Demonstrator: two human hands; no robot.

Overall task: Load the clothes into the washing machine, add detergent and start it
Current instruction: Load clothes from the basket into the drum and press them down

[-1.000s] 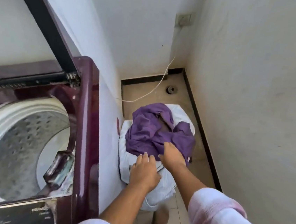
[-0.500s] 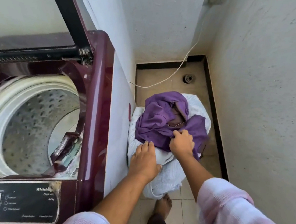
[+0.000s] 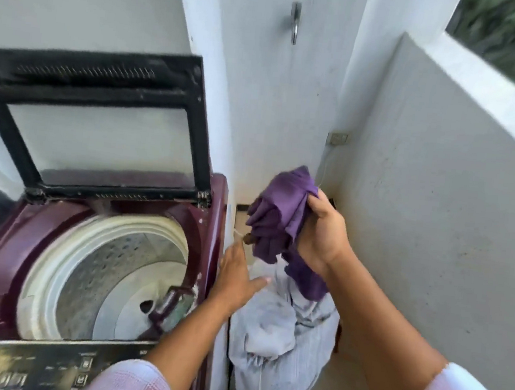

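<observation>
A maroon top-load washing machine (image 3: 213, 209) stands at the left with its glass lid (image 3: 97, 133) raised and the perforated drum (image 3: 121, 269) showing no clothes. My right hand (image 3: 322, 230) grips a purple garment (image 3: 283, 213) lifted in the air to the right of the machine. Below it sits a white-grey cloth bundle (image 3: 282, 340) on the floor. My left hand (image 3: 235, 275) hovers open, fingers straight, between the machine's right edge and the bundle.
The machine's dark control panel (image 3: 41, 366) runs along the bottom left. A white wall (image 3: 438, 214) hems in the right side of the narrow corner. A tap (image 3: 295, 21) and a wall socket (image 3: 338, 138) with a white cable sit on the back wall.
My right hand has lifted the purple garment up off the bundle. My left hand has come off the bundle and now hovers beside the machine. The view has tilted upward.
</observation>
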